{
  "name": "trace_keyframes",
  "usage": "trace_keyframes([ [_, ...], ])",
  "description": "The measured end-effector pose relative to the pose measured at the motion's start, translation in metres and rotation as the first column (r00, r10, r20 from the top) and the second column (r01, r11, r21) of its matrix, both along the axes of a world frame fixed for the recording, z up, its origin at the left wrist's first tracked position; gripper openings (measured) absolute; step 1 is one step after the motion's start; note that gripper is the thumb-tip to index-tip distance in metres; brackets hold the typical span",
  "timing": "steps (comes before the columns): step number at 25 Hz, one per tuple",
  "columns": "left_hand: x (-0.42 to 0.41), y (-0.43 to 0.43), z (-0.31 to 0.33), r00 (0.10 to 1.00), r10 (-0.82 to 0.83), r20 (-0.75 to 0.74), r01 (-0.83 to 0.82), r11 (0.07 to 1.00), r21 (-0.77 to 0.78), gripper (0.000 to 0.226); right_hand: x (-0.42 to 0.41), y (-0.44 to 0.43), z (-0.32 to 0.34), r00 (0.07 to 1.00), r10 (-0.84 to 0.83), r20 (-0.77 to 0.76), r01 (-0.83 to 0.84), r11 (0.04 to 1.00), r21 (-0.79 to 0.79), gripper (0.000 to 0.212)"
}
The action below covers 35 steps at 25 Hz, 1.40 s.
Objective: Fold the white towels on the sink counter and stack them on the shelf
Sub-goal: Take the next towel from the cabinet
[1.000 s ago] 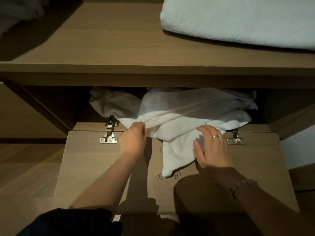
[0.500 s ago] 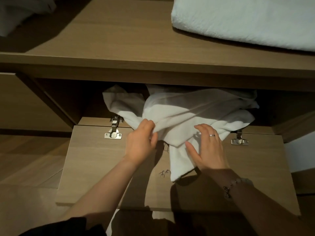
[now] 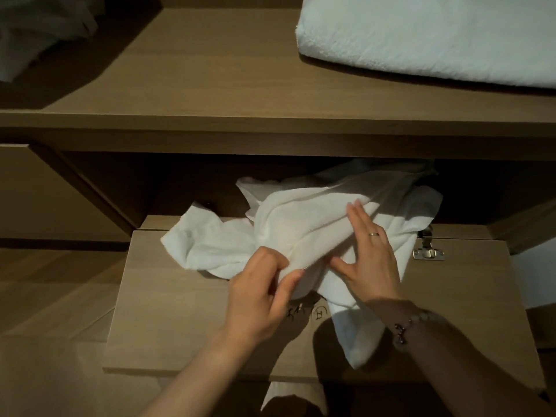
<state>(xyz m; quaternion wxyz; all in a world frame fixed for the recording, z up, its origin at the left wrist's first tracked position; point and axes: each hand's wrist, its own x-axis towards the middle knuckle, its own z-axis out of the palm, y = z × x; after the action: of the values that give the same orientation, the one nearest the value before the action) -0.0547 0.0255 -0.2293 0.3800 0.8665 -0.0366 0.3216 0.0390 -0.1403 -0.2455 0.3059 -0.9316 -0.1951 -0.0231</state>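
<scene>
Small pen marks on the wooden flap

A few dark marks are drawn by hand on the open wooden flap (image 3: 168, 311), just under the left hand (image 3: 258, 296) and beside the hanging end of the white towel (image 3: 301, 224). One mark (image 3: 319, 313) sits inside a little circle. The scribbles (image 3: 296, 313) next to it are partly hidden by the hand. None can be read for sure.

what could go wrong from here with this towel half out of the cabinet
1. The crumpled towel drapes right beside the metal hinge; it may snag there.
2. Only the left hand pinches it, the right hand lies flat, so its loose end could slide off the open flap door onto the floor.
</scene>
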Motion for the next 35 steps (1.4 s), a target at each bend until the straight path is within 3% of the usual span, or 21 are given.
trace_keyframes([
  [2,0.0,0.005,0.002,0.998,0.06,0.027,-0.059,0.997,-0.042,0.03,0.003,0.006,-0.001,0.99,-0.026,0.139,0.015,0.997,0.074,0.051],
  [4,0.003,0.009,0.001,0.99,0.141,-0.005,-0.14,0.985,-0.105,0.036,0.006,0.012,-0.005,0.958,-0.071,0.277,0.042,0.993,0.107,0.045],
  [6,0.006,0.012,-0.003,0.977,0.199,-0.081,-0.21,0.967,-0.147,0.044,0.008,0.015,-0.006,0.947,-0.094,0.307,0.056,0.99,0.132,0.047],
  [8,0.008,0.016,-0.006,0.956,0.228,-0.184,-0.252,0.96,-0.123,0.056,0.008,0.02,-0.001,0.973,-0.144,0.18,0.1,0.967,0.233,0.051],
  [11,0.009,0.022,-0.006,0.895,0.115,-0.432,-0.2,0.967,-0.156,0.101,-0.001,0.033,0.02,0.964,-0.264,-0.037,0.25,0.847,0.469,0.045],
  [15,0.009,0.021,-0.009,0.871,-0.078,-0.485,-0.025,0.979,-0.202,0.118,-0.018,0.055,0.044,0.929,-0.208,-0.306,0.357,0.725,0.589,0.049],
  [19,0.011,0.022,0.0,0.891,-0.21,-0.403,0.025,0.908,-0.419,0.113,-0.024,0.062,0.064,0.837,-0.037,-0.547,0.432,0.658,0.617,0.052],
  [21,0.013,0.021,0.012,0.908,-0.215,-0.359,0.02,0.88,-0.475,0.092,-0.021,0.061,0.068,0.786,0.016,-0.618,0.471,0.632,0.615,0.058],
  [24,0.016,0.018,0.03,0.939,-0.129,-0.317,-0.058,0.853,-0.518,0.056,-0.017,0.059,0.066,0.819,0.095,-0.567,0.403,0.609,0.684,0.055],
  [28,0.017,0.016,0.048,0.957,-0.137,-0.254,-0.048,0.791,-0.609,0.066,-0.014,0.051,0.062,0.875,0.094,-0.475,0.317,0.63,0.709,0.036],
  [32,0.021,0.019,0.073,0.979,-0.192,-0.065,0.071,0.625,-0.777,0.057,-0.015,0.042,0.043,0.936,0.071,-0.345,0.177,0.751,0.636,0.051],
  [35,0.022,0.016,0.078,0.974,-0.225,0.027,0.12,0.409,-0.904,0.038,-0.017,0.049,0.036,0.928,0.056,-0.368,0.209,0.741,0.638,0.069],
])
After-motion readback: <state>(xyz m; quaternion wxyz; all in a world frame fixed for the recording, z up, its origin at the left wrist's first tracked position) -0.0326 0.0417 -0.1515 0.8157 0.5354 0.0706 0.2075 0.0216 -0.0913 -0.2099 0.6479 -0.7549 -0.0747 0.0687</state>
